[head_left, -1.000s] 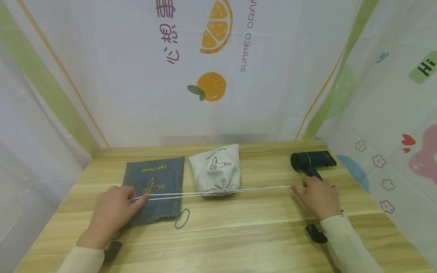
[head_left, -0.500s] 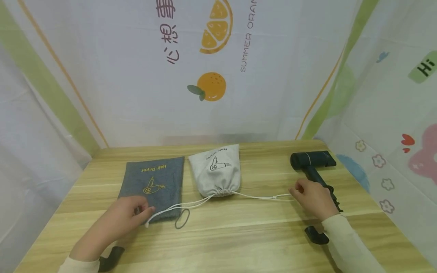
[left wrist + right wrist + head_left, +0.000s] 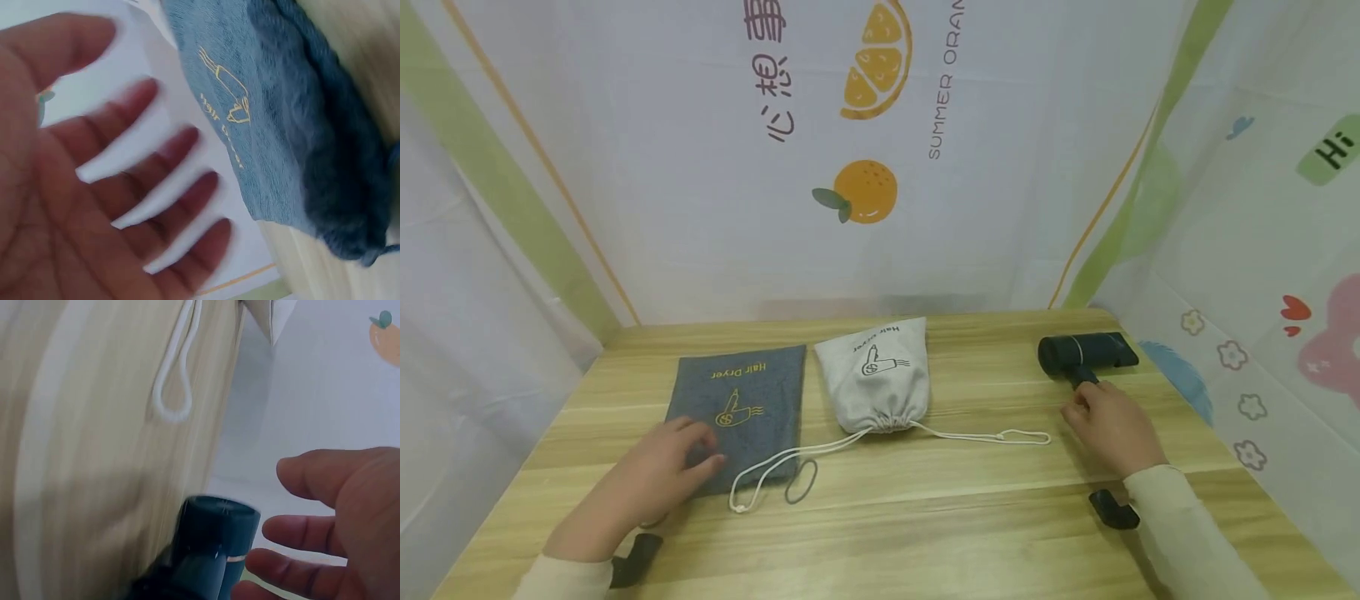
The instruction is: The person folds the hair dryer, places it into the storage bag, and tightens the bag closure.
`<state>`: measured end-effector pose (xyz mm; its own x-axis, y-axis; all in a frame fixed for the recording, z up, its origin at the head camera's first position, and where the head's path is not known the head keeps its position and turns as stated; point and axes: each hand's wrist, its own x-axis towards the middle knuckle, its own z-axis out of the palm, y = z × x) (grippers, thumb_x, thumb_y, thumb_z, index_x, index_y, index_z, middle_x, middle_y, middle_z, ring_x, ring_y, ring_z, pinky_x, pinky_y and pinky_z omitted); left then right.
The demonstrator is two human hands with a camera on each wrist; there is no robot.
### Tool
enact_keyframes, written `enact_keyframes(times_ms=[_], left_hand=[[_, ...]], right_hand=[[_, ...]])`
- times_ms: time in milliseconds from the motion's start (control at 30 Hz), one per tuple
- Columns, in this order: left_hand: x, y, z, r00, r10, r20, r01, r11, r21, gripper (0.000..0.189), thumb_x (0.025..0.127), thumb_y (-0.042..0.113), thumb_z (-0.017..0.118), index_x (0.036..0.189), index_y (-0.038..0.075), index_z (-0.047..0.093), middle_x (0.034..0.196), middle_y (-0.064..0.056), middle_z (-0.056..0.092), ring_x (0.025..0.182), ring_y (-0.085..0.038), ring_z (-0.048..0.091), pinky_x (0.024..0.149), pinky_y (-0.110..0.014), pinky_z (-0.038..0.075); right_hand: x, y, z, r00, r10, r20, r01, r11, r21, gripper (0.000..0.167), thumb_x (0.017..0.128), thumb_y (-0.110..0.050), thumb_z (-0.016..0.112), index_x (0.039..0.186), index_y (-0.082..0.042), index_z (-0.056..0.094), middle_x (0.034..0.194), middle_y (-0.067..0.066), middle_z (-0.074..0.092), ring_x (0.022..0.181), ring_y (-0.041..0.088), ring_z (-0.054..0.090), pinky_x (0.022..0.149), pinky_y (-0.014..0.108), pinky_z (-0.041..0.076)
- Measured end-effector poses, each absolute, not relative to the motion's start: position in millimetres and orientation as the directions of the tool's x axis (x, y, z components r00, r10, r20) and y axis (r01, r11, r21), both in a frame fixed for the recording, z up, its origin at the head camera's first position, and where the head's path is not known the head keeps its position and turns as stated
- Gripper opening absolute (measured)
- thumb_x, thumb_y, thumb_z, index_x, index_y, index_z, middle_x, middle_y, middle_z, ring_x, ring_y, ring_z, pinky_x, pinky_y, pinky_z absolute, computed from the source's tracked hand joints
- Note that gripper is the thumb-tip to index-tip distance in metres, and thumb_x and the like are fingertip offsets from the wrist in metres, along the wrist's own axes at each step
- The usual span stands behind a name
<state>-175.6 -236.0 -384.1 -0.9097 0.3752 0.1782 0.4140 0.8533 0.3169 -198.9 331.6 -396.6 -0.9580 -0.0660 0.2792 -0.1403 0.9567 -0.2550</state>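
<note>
My left hand (image 3: 658, 479) hovers with loose, spread fingers over the near left part of a blue-grey fabric pouch (image 3: 767, 442) printed "Hair Dryer". In the left wrist view that pouch (image 3: 240, 81) shows its gathered opening, beyond the empty fingers. A pale drawstring pouch (image 3: 883, 383), cinched at its near end, lies mid-table, its white cords (image 3: 955, 434) loose on the wood on both sides. My right hand (image 3: 1112, 429) is over the handle of a dark hair dryer (image 3: 1090, 353), hiding most of it. The right wrist view shows fingers (image 3: 300, 532) parted beside the dryer (image 3: 215, 528), gripping nothing.
A grey cord loop (image 3: 801, 482) sticks out from the blue-grey pouch's near right corner. Black pieces (image 3: 636, 560) show by both wrists. Printed white curtains (image 3: 715, 208) hang behind and beside the wooden table (image 3: 910, 542).
Both hands have let go of the white cords, which were pulled taut and now lie slack. My right hand has moved right to the dryer's handle; my left has come back slightly, fingers opened.
</note>
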Motion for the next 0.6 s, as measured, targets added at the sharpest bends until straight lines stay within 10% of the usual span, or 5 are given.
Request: enact_keyframes(times_ms=[267, 600], left_hand=[[-194.1, -241.5, -394.3, -0.947, 0.322, 0.002, 0.316, 0.928, 0.197, 0.048, 0.082, 0.028, 0.076, 0.112, -0.007, 0.063, 0.105, -0.026, 0.060, 0.096, -0.047, 0.057, 0.085, -0.061, 0.045], [-214.8, -241.7, -402.6, -0.954, 0.275, -0.118, 0.236, 0.934, 0.269, 0.077, 0.066, 0.036, 0.086, 0.125, -0.005, 0.059, 0.116, -0.037, 0.051, 0.100, -0.062, 0.050, 0.082, -0.069, 0.044]], right_hand=[[-211.5, 359.2, -393.4, -0.987, -0.034, 0.155, -0.069, 0.972, -0.225, 0.053, 0.093, -0.027, 0.067, 0.121, 0.016, 0.055, 0.115, 0.041, 0.052, 0.095, 0.058, 0.053, 0.078, 0.063, 0.045], [-221.0, 371.7, -396.8, -0.998, -0.018, -0.066, -0.006, 0.984, -0.178, 0.066, 0.087, -0.023, 0.071, 0.126, 0.021, 0.043, 0.105, 0.036, 0.061, 0.087, 0.049, 0.062, 0.069, 0.058, 0.050]])
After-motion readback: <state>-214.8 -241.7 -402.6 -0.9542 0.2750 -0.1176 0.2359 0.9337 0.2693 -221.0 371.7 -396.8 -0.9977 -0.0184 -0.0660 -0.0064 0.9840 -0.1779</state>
